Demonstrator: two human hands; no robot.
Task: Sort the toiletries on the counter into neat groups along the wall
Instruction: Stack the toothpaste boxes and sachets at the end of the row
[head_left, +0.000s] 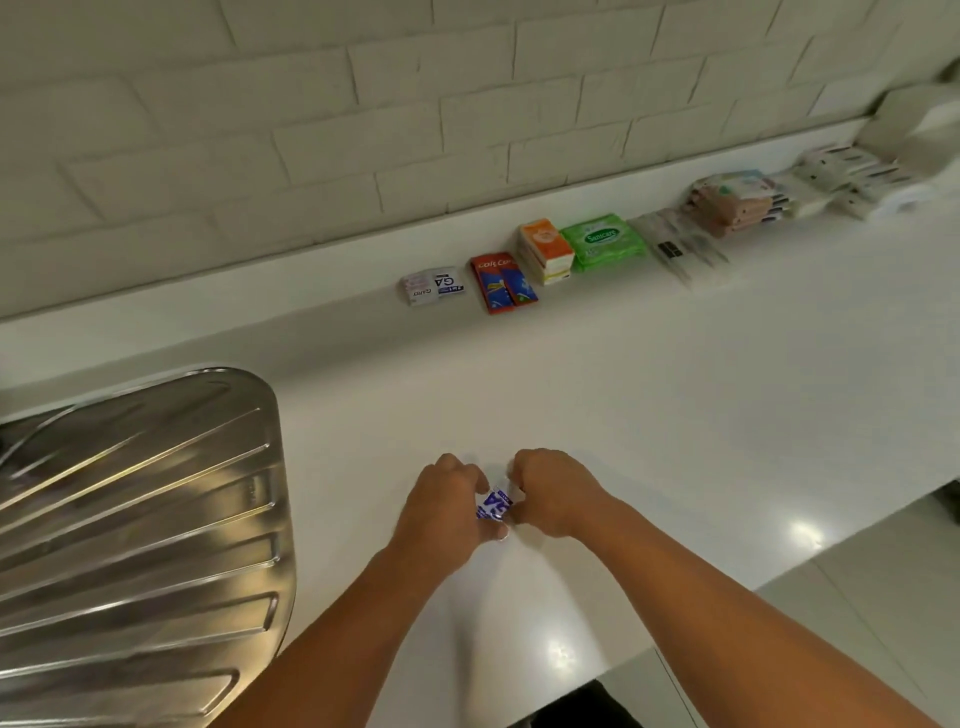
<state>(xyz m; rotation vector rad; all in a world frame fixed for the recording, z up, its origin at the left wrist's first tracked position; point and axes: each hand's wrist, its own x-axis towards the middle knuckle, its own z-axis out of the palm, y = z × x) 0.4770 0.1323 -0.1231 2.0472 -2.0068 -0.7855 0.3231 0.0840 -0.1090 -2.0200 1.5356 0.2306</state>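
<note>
Hands meet over the white counter (649, 415): left hand (447, 501) and right hand (553, 493) both pinch one blue-and-white sachet (493, 506), well out from the brick wall (311, 130). Against the wall sit white sachets (431, 287), red packets (503, 283), orange boxes (546, 250) and a green wipes pack (605, 241).

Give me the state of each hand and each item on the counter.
Blue sachet, held between both hands
Left hand, pinching the sachet
Right hand, pinching the sachet
Red sachets, flat, side by side
Orange boxes, stacked
Green wipes pack, lying flat
</note>
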